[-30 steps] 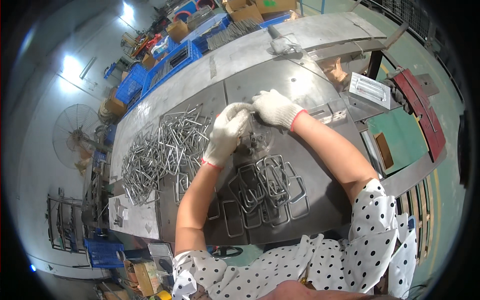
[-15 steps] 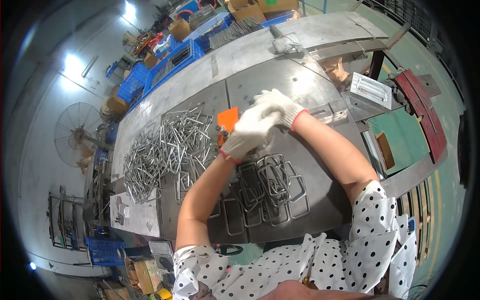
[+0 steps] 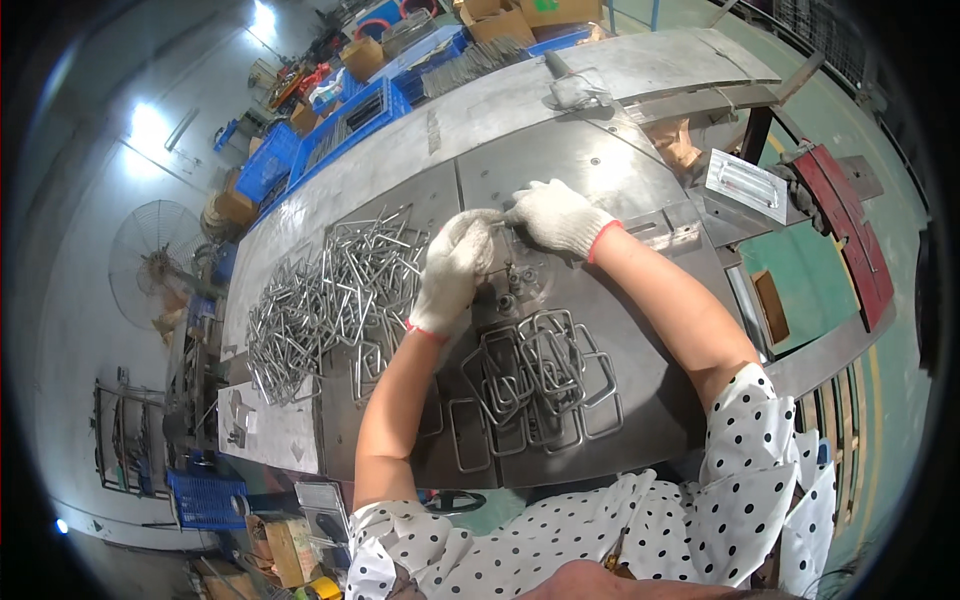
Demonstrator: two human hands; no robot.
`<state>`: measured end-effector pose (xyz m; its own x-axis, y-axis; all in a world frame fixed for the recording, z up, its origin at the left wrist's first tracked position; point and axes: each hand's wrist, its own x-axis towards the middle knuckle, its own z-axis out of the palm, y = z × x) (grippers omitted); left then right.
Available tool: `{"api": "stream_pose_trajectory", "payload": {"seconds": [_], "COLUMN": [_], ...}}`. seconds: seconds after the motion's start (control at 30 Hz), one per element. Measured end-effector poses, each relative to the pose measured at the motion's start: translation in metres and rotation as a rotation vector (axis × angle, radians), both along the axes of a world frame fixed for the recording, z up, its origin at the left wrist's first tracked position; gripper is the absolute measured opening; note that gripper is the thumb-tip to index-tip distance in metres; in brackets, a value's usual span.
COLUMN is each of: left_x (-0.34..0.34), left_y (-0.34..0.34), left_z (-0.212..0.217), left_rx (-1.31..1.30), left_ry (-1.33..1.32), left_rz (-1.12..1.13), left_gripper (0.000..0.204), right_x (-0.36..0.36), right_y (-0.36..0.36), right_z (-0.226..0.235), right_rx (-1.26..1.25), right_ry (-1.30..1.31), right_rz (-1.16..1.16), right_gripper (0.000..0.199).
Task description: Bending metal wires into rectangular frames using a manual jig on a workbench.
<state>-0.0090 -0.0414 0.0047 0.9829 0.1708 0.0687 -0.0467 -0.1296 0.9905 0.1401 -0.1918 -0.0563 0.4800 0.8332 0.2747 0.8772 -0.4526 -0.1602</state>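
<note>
My left hand [image 3: 452,268] and my right hand [image 3: 556,216], both in white knit gloves, meet over a small round fixture [image 3: 522,277] on the steel workbench [image 3: 600,160]. Between them they hold a thin bent metal rod [image 3: 500,232], mostly hidden by the gloves. To the left lies a big heap of U-shaped bent wire pieces [image 3: 330,290]. Just below the fixture sits a pile of closed rectangular wire frames [image 3: 535,380].
A white sheet with drawings [image 3: 265,430] lies at the bench's near left corner. Blue crates [image 3: 345,125] and cardboard boxes [image 3: 520,15] stand beyond the bench. A floor fan [image 3: 150,250] is at the left. Red metal parts [image 3: 840,215] rest at the right.
My left hand rose showing an orange patch half a second ago, then came back down onto the fixture. My right hand stayed beside it.
</note>
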Motion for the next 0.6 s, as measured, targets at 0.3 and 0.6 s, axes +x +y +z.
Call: {"api": "stream_pose_trajectory", "payload": {"seconds": [0.3,0.6], "left_x": [-0.006,0.000], "left_y": [0.002,0.013], "left_z": [0.001,-0.008], "left_rx": [-0.101,-0.051], "left_ry": [0.037,-0.014], "left_rz": [-0.017,-0.098], "left_gripper": [0.026,0.026], "right_x": [0.005,0.007], "right_y": [0.000,0.002], "right_z": [-0.005,-0.013], "right_rx": [0.014,0.094], "right_ry": [-0.020,-0.041], "right_rz": [0.028,0.041], "right_gripper": [0.031,0.029]}}
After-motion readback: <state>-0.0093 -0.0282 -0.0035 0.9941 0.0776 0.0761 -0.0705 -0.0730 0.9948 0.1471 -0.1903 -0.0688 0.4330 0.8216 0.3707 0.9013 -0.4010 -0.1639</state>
